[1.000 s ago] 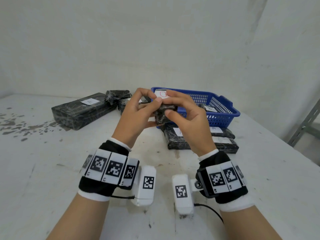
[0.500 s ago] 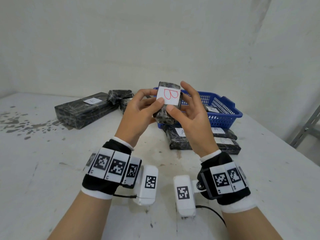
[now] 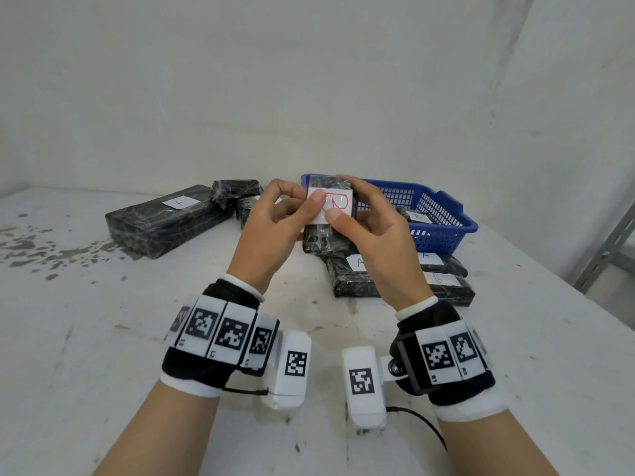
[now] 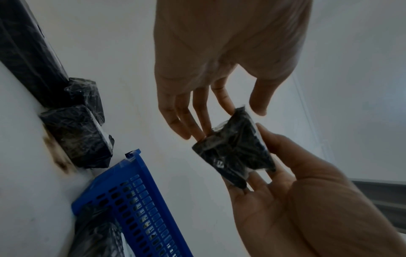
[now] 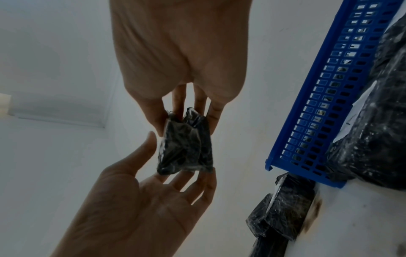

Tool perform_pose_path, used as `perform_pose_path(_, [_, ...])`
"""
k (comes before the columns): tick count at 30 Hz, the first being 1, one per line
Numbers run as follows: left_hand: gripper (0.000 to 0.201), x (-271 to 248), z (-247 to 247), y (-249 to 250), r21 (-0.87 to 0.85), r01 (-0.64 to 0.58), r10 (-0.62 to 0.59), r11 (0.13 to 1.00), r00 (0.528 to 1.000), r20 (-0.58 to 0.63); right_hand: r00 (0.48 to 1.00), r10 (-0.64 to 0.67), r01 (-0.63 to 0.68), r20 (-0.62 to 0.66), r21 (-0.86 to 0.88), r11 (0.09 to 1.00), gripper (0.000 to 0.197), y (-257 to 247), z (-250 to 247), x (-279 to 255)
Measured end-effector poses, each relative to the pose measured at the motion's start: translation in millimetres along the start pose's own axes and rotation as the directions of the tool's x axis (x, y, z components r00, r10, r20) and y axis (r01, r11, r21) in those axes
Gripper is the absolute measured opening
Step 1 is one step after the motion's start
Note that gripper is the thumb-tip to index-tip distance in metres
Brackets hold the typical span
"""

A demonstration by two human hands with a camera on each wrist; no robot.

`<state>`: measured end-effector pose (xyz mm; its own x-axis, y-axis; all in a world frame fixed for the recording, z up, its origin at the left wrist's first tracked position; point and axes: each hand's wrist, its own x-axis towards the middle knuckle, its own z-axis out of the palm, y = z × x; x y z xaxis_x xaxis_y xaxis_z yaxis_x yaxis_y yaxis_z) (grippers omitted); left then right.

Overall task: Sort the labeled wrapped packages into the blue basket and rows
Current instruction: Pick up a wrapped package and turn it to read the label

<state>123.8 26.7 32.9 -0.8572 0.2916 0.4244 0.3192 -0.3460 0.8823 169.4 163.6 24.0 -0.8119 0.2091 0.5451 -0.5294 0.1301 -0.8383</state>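
Observation:
A small black wrapped package with a white label bearing a red B is held upright above the table by both hands. My left hand pinches its left side, thumb on the label. My right hand grips its right side, thumb on the label and fingers behind. The same package shows in the left wrist view and again in the right wrist view. The blue basket stands just behind the hands and holds a package labelled B.
In front of the basket lie black packages labelled A, A and B. A long black package labelled A and two small ones lie at the back left. A metal shelf frame stands beyond the table's right edge.
The package was turned upright with its B label towards me and lifted. It has since come down a little, and both thumbs now cover part of the label.

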Motion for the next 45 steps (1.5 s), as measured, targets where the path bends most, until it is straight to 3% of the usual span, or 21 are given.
perform_pose_path(5, [0.045,0.5,0.1,5.5,-0.043,-0.009,0.010,0.999,1.000,0.027,1.000,0.016,-0.016,-0.009,-0.030,0.999,0.048,0.8,-3.2,0.4])
perform_pose_path(12, [0.039,14.0,10.6,3.8,-0.105,0.021,-0.027,0.994,0.998,-0.053,0.997,0.053,-0.056,-0.059,-0.058,0.997,0.040,2.4,-17.2,16.3])
perform_pose_path(18, [0.045,44.1,11.3,4.6,0.134,0.125,-0.120,0.983,0.992,-0.045,0.981,0.107,-0.124,-0.161,-0.101,0.987,0.036,-12.1,-45.9,53.8])
perform_pose_path(23, [0.045,80.8,3.8,-4.1,0.262,0.221,-0.189,0.939,0.972,-0.142,0.965,0.142,-0.182,-0.220,-0.174,0.968,0.033,-17.0,-75.9,92.6])
perform_pose_path(27, [0.044,111.6,-3.7,-23.3,0.398,0.333,-0.266,0.855,0.940,-0.215,0.946,0.214,-0.281,-0.243,-0.287,0.916,0.036,0.4,-100.0,126.8])
perform_pose_path(34, [0.048,156.4,-7.7,-62.7,0.547,0.415,-0.327,0.727,0.910,-0.255,0.844,0.483,-0.527,-0.233,-0.523,0.669,0.039,39.9,-134.9,181.2])
perform_pose_path(38, [0.053,172.6,-4.7,-82.1,0.635,0.395,-0.322,0.664,0.917,-0.235,0.797,0.567,-0.511,-0.207,-0.731,0.452,0.032,54.2,-138.8,202.3])
perform_pose_path(41, [0.060,177.6,-5.1,-98.8,0.703,0.383,-0.371,0.599,0.911,-0.180,0.769,0.614,-0.413,-0.178,-0.872,0.264,0.030,65.4,-137.0,210.6])
perform_pose_path(45, [0.059,180.0,-7.6,-111.3,0.695,0.384,-0.399,0.608,0.904,-0.151,0.724,0.670,-0.365,-0.161,-0.914,0.176,0.038,82.2,-139.4,214.3])
